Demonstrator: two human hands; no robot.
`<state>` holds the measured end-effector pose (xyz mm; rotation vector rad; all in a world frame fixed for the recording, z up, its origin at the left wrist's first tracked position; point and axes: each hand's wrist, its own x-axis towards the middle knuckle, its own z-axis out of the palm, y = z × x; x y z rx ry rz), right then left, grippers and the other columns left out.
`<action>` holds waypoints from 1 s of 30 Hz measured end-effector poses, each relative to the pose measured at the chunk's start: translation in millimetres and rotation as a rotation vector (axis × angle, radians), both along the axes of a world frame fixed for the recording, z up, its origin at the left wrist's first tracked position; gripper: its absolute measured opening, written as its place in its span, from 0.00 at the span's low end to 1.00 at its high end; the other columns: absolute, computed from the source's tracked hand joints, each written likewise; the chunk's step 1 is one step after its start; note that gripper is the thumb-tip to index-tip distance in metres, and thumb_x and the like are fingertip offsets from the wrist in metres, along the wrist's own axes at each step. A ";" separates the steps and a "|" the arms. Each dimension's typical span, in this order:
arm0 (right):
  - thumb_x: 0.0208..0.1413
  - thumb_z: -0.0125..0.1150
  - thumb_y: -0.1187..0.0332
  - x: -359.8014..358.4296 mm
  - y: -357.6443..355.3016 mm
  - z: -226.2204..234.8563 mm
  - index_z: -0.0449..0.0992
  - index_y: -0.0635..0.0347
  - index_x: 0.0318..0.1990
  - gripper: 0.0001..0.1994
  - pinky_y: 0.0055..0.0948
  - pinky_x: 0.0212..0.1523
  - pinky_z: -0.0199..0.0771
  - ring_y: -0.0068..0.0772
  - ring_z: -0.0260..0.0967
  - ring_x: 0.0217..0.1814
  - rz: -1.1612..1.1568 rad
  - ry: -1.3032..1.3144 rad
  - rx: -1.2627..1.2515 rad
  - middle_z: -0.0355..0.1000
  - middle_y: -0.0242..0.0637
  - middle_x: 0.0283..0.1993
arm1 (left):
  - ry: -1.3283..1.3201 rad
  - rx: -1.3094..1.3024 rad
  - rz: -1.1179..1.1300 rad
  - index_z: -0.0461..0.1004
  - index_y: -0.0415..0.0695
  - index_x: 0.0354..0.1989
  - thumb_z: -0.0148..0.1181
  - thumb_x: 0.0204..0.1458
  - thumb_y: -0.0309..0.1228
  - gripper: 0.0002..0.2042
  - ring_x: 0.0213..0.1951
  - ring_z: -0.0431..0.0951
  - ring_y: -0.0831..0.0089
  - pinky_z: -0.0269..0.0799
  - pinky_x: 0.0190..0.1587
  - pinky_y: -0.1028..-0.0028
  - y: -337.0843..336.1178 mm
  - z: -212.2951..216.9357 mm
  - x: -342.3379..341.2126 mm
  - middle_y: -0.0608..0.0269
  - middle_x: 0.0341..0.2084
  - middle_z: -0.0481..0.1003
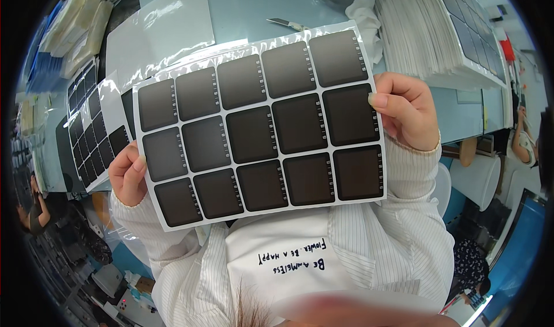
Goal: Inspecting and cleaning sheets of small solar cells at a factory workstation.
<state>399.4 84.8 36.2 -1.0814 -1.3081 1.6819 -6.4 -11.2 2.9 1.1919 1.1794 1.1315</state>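
Observation:
A white-bordered sheet [251, 135] with three rows of dark, glossy rounded squares is held up in front of my chest, slightly tilted, its left end lower. My left hand [128, 174] pinches its left edge, thumb on the front face. On the opposite side my right hand [407, 110] grips the right edge, thumb also in front and fingers curled behind. Both hands' fingers are partly hidden by the sheet. Small pale marks run along the right side of each dark square. The sheet covers part of the table behind it.
Beyond the sheet lies a utility knife [287, 24] near crumpled white tissue [365, 21]. A tall stack of sheets [412, 27] stands at right. Similar sheets [92, 131] lie at left, below plastic-wrapped stacks [78, 24]. Glossy film [164, 27] covers the back left. Other people are at both sides.

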 end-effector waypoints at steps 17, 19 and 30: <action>0.49 0.55 0.72 0.6 13.6 3.7 0.71 0.63 0.22 0.07 0.14 0.12 0.44 0.11 0.48 0.09 -0.055 0.049 -0.023 0.60 0.25 0.12 | -0.108 -0.080 0.063 0.62 0.41 0.21 0.45 0.50 0.25 0.06 0.27 0.64 0.80 0.58 0.34 0.83 11.9 2.2 2.7 0.63 0.26 0.68; 0.49 0.53 0.72 1.1 15.4 2.9 0.72 0.63 0.23 0.06 0.14 0.11 0.43 0.12 0.48 0.09 -0.062 0.059 0.006 0.61 0.26 0.12 | -0.079 -0.064 0.070 0.62 0.41 0.22 0.45 0.50 0.25 0.06 0.27 0.65 0.80 0.58 0.34 0.83 13.0 3.4 4.4 0.62 0.26 0.68; 0.50 0.53 0.71 1.5 16.8 0.1 0.72 0.61 0.23 0.07 0.14 0.12 0.43 0.11 0.47 0.09 -0.044 0.020 0.017 0.61 0.25 0.14 | -0.059 -0.073 0.094 0.63 0.40 0.23 0.45 0.50 0.27 0.06 0.26 0.65 0.81 0.59 0.32 0.83 10.3 8.3 2.6 0.63 0.26 0.68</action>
